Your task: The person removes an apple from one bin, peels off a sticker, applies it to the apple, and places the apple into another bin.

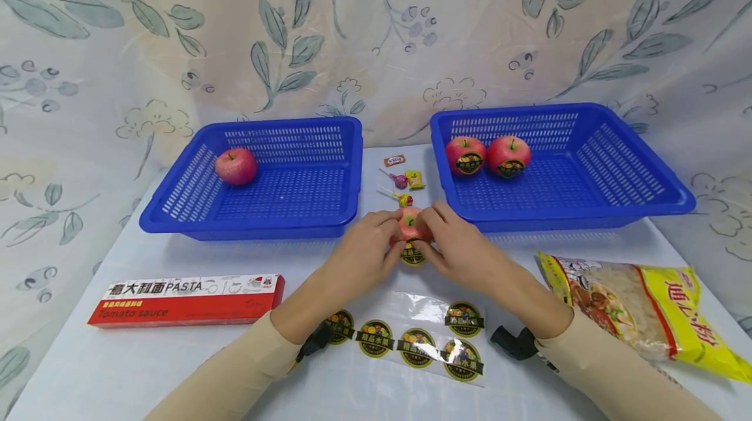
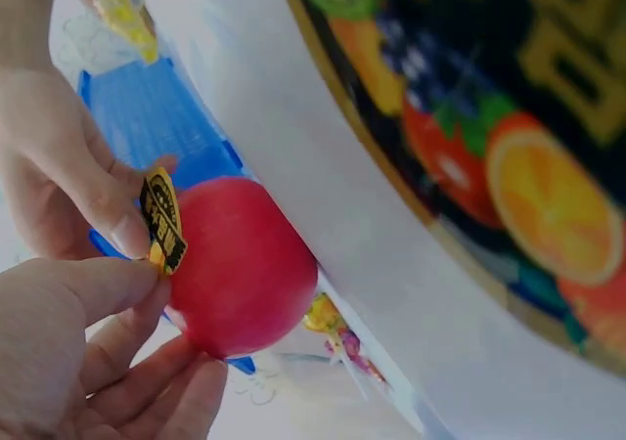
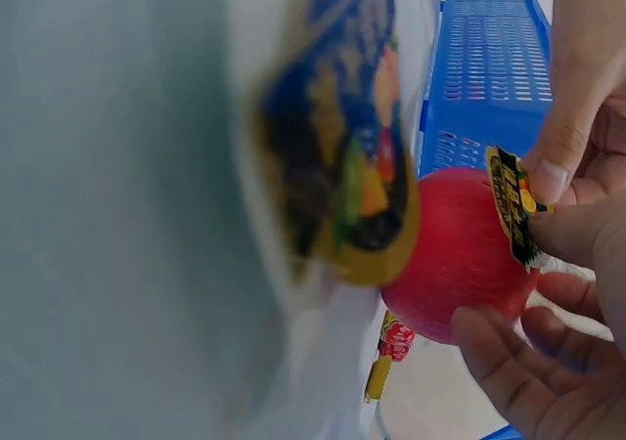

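Leaf-print cloth hangs behind a pale table [image 1: 117,369]; two blue baskets stand on it, the left basket [image 1: 258,179] with one apple, the right basket [image 1: 564,166] with two labelled apples; between them, near the front, both hands hold an apple [image 1: 411,224]; the left hand [image 1: 358,258] and the right hand [image 1: 461,248] pinch a sticker [image 2: 162,221] at its side; a sticker sheet [image 1: 411,336] lies just before the wrists; a pasta box [image 1: 188,299] is at left, a noodle bag [image 1: 640,310] at right.

The red apple [image 1: 410,224] stands upright on the table between both baskets; a round fruit sticker [image 1: 412,255] is partly stuck on its front.
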Available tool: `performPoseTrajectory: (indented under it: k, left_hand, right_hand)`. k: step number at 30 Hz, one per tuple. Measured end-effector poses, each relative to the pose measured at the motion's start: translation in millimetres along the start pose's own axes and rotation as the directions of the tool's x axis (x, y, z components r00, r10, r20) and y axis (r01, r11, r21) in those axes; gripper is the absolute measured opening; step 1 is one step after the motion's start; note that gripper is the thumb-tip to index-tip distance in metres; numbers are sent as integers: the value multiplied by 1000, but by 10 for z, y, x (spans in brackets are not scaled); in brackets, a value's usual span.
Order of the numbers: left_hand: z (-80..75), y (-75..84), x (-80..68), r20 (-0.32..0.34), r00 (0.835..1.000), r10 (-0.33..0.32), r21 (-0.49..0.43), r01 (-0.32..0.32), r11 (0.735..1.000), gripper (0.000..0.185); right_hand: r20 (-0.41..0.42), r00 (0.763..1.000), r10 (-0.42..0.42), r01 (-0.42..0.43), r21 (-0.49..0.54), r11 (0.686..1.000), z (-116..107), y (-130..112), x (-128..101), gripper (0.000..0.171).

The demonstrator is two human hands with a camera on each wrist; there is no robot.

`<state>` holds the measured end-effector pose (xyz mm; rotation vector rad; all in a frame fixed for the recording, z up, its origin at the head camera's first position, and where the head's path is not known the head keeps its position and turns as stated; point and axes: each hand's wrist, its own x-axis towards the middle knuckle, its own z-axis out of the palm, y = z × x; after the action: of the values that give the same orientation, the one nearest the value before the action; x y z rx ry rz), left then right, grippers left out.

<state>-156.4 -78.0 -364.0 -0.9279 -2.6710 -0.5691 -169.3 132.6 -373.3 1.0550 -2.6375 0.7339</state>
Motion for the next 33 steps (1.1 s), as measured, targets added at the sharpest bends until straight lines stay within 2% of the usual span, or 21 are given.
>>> performPoseTrajectory:
  k: [7, 14, 18, 22, 28, 33]
  left_hand:
    - [-8, -16, 41, 14, 999, -39, -18, 39, 999, 9]
    - [-15, -2, 25, 17, 994, -107, -39, 107, 993, 17]
    - [4, -19, 13, 6, 994, -105, -57, 105, 993, 18]
    - [33, -50, 3, 4, 993, -119, -86, 119, 989, 26]
    - [45, -85, 26, 129, 977, -168, -64, 177, 982, 58]
    - [18, -84, 73, 205, 961, -186, -48, 199, 979, 65]
  right_hand:
    - [10, 999, 31, -31, -15, 999, 7, -19, -2, 19]
    - [45, 998, 33, -32, -21, 999, 15, -10, 18, 23]
    - [57, 998, 40, -40, -5, 999, 24, 13, 33, 21]
    - [92, 995, 32, -34, 12, 999, 3, 33, 33, 27]
    - [187, 982, 13, -13, -4, 1000, -46, 68, 10, 52]
    - [212, 977, 13, -9, -20, 1000, -61, 84, 14, 60]
